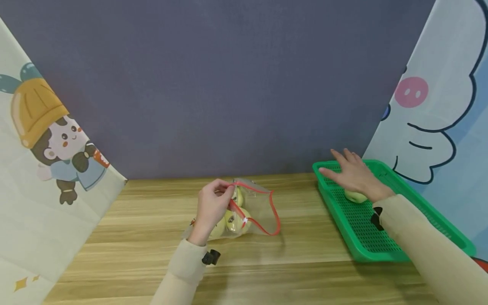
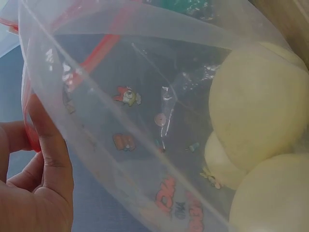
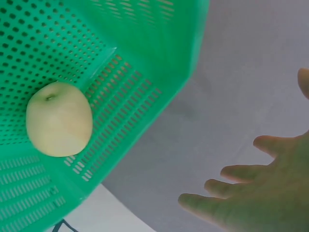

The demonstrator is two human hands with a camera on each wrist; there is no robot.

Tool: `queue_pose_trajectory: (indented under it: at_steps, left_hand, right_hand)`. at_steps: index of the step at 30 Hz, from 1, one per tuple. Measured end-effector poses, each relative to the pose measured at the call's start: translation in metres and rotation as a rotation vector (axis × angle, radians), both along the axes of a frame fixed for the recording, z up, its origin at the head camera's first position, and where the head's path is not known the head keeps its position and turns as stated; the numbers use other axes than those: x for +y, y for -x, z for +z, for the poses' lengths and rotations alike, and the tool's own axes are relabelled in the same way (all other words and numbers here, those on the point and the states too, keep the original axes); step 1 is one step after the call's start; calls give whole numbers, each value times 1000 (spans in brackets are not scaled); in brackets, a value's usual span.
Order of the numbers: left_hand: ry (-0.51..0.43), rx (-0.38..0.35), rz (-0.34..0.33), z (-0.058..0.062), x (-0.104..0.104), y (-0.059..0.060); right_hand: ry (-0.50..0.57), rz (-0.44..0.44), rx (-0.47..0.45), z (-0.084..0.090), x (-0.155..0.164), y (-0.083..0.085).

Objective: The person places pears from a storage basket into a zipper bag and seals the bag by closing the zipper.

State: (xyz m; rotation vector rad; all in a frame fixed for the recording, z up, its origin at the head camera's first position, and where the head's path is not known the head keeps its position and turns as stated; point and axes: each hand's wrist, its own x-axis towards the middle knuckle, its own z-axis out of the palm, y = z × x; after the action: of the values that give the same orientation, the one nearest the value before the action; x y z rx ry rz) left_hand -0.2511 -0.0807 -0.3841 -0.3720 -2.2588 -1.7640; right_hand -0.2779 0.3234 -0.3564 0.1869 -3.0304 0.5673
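Note:
A clear plastic zip bag with a red edge lies on the table, its mouth gaping toward the right. Several pale yellow-green apples are inside it, and small printed cartoon figures show on its film. My left hand pinches the red edge of the bag between thumb and fingers. Over the far part of a green basket, my right hand is held with fingers spread and nothing in them. One apple sits in the basket, partly hidden by the right wrist in the head view.
The wooden table ends at a dark grey-blue backdrop. Cartoon-printed panels flank it: a figure in a yellow hat at left, a white one with a pink snout at right. Something red shows beside the basket's near right corner.

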Motion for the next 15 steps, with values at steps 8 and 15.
queue_pose_trajectory:
  at_steps: [8, 15]
  left_hand:
    - [10, -3, 0, -1, 2, 1]
    - [16, -1, 4, -3, 3, 1]
  right_hand:
    - [-13, -21, -22, -4, 11, 8]
    - [-7, -28, -44, -9, 16, 15]
